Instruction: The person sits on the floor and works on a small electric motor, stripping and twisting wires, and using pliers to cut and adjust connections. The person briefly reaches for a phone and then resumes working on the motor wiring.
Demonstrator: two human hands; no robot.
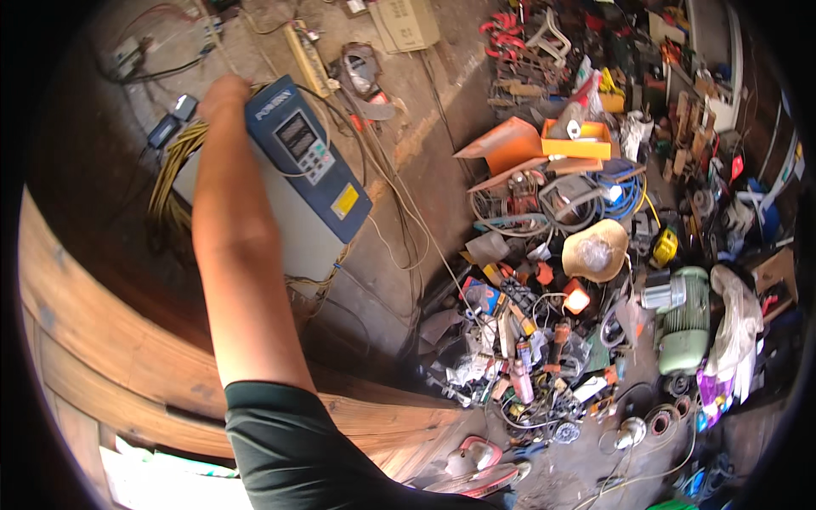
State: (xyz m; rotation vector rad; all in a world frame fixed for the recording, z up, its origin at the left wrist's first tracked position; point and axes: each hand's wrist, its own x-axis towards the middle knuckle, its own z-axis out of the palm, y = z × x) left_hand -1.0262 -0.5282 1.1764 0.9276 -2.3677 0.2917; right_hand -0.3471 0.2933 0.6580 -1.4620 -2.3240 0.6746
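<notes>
Left hand (224, 95) beside device (309, 160), yellow cables (175, 166)

A dark blue control box (330, 189) with pale grey side and yellow label (345, 201); dark green sleeve (280, 433); streaky brown boards (110, 289); yellow cable (174, 161); orange tray (578, 147); light green motor (684, 319).

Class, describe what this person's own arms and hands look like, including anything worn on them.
Only the left arm shows; the right is out of view. It wears a short, very dark, greenish sleeve, which looks plain and ends above the elbow. The forearm is bare, with no watch or bracelet visible. The left hand wears no glove; its fingers are too hidden to check for rings.
</notes>
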